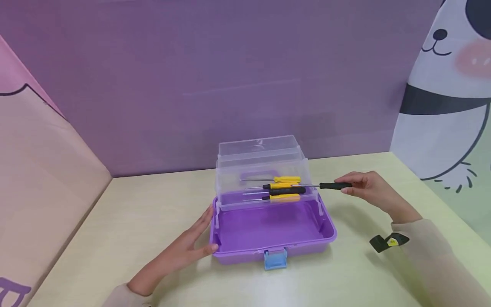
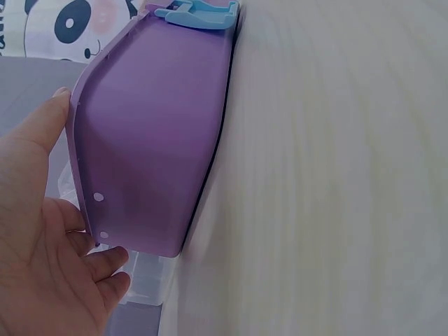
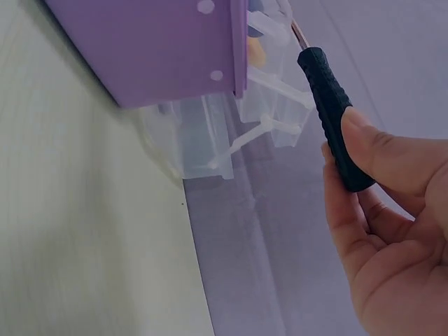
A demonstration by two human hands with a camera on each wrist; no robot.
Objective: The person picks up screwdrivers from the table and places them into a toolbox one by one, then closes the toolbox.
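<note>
My right hand [image 1: 370,189] pinches a screwdriver [image 3: 332,115] by its black handle between thumb and fingers. The metal shaft points left, over the right end of a clear tray [image 1: 230,202]. In that tray lie several screwdrivers, among them a yellow-handled one [image 1: 287,179] at the back and a black-handled one [image 1: 287,191]. The tray is raised behind an open purple toolbox [image 1: 268,228] with a bare bottom. My left hand [image 1: 192,243] rests against the toolbox's left side, thumb at the rim in the left wrist view and fingers spread along the side.
A blue latch [image 1: 275,259] hangs from the toolbox's front. The clear lid [image 1: 257,147] stands up behind the tray, near the purple back wall [image 1: 192,85]. The toolbox stands on a pale wooden table [image 1: 134,217]. Printed panels [image 1: 441,128] rise at both sides.
</note>
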